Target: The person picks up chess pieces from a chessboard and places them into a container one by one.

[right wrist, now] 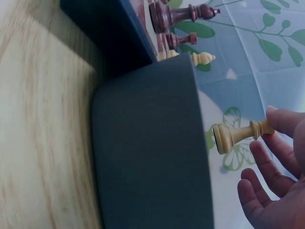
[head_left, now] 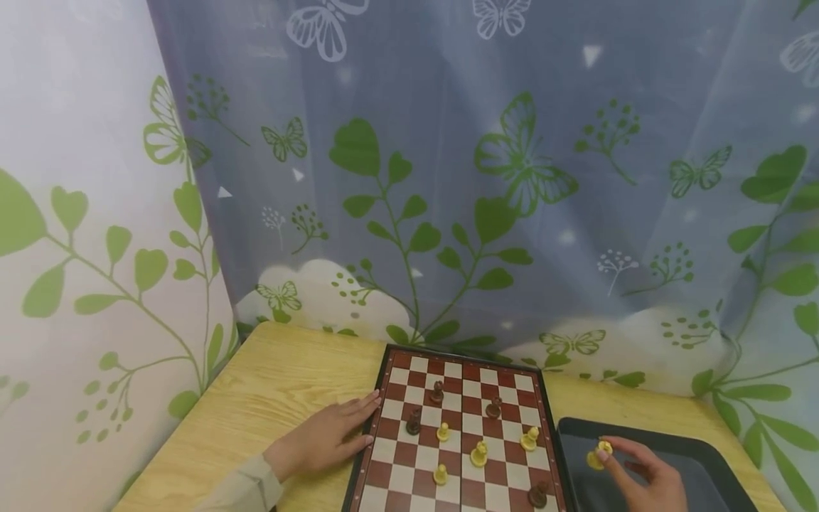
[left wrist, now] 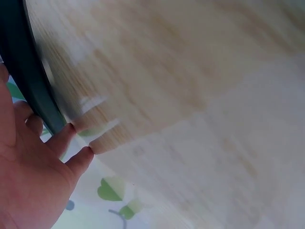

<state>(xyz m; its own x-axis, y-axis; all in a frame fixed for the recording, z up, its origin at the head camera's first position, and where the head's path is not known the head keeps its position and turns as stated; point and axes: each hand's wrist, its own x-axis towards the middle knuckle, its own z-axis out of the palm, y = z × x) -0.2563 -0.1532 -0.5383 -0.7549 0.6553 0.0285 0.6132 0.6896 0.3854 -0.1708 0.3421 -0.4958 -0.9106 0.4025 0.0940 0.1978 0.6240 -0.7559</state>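
The right hand [head_left: 655, 478] pinches a pale yellow chess piece [right wrist: 238, 135] by its top, over the dark tray [head_left: 687, 459]. From where I stand it looks light, stiff and smooth, perhaps slightly slippery; the narrow neck seems the surest hold. The left hand [head_left: 326, 435] rests, fingers extended, against the edge of the chessboard [head_left: 471, 405].

Two hands, one left hand [head_left: 329, 434] and one right hand [head_left: 651, 478]; one table [head_left: 301, 384]; one dark tray [head_left: 700, 473]; one chessboard [head_left: 462, 412], its visible part bearing four brown chess pieces [head_left: 493, 407] and four yellow chess pieces [head_left: 479, 455], two of these pawns [head_left: 440, 475]; one further yellow piece [head_left: 596, 459] in the right grip.
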